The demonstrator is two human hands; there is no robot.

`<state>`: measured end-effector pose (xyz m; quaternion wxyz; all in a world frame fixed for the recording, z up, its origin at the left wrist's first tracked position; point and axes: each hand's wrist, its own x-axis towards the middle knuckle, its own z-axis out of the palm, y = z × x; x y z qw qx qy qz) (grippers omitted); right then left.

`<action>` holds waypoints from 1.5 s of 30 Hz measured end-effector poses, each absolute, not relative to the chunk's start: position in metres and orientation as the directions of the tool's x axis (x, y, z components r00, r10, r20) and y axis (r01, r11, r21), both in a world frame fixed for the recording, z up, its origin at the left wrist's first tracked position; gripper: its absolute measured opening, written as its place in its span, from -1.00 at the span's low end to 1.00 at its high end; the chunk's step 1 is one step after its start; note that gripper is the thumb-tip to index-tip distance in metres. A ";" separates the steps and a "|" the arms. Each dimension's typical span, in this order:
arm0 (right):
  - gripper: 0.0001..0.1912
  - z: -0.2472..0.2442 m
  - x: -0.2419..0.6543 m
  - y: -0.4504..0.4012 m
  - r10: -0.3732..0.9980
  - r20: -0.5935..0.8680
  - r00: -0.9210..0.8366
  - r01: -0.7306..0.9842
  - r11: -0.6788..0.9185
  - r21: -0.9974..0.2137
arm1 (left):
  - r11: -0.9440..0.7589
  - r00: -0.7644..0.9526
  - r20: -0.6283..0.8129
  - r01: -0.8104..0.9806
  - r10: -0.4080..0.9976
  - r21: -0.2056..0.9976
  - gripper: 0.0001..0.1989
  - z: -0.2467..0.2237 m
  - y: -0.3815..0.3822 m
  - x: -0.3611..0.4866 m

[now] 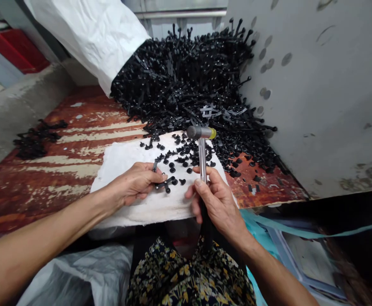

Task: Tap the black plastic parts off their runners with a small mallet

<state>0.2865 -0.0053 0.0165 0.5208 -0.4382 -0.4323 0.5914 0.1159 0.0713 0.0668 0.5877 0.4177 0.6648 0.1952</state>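
My left hand [137, 182] is closed on a black plastic linkage part [165, 183], a narrow piece with arms and round ends, just above a white cloth [118, 210]. In my right hand [213, 193] is a mallet [202, 151] with a metal shaft, one dark grey face and one yellow face, its head raised above the cloth. The mallet's dark grip runs down through my fingers. Small black round-headed plugs [172, 165] lie scattered on the cloth beyond both hands. Part of the linkage is hidden by my left fingers.
A big heap of black plastic parts [186, 80] spills from a white sack [93, 38] onto the worn red-brown tabletop [77, 170]. A smaller pile [39, 138] sits at left. A grey panel [316, 97] borders the right side. A grey plastic bag [74, 276] hangs below the front edge.
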 end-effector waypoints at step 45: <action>-0.45 0.027 0.343 -0.043 0.861 0.359 -0.360 0.786 0.487 -0.380 | 0.558 0.126 -0.602 0.266 0.789 0.786 -0.79 0.059 0.072 0.106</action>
